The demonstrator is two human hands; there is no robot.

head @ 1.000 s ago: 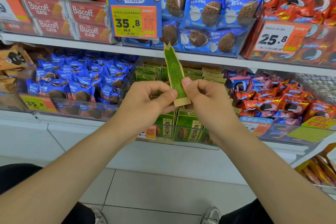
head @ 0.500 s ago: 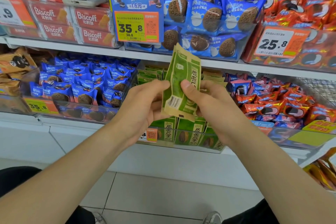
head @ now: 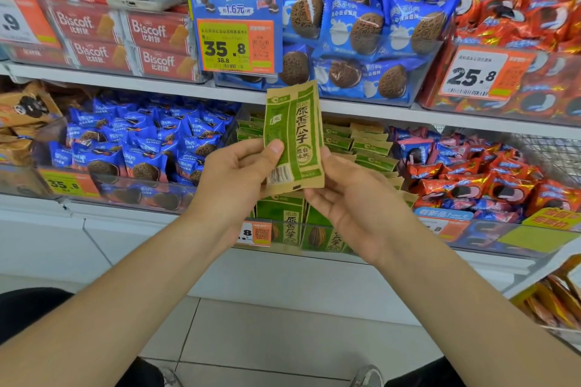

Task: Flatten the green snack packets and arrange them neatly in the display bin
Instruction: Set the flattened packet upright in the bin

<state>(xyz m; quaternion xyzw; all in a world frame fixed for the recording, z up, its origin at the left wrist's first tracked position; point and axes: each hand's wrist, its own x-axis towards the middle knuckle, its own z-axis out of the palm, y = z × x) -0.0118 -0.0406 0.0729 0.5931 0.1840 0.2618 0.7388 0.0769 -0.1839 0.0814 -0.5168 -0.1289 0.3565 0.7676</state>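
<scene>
Nearest us, our left hand (head: 232, 179) pinches the green packet (head: 295, 129), thumb pressed on its front, while our right hand (head: 355, 207) holds its lower right edge from behind. The packet stands upright, facing us, just in front of the display bin (head: 301, 236), where other green packs (head: 367, 144) sit in rows.

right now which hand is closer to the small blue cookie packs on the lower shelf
Left. The left hand is just right of the small blue cookie packs; the right hand is farther right, past the green packet.
</scene>
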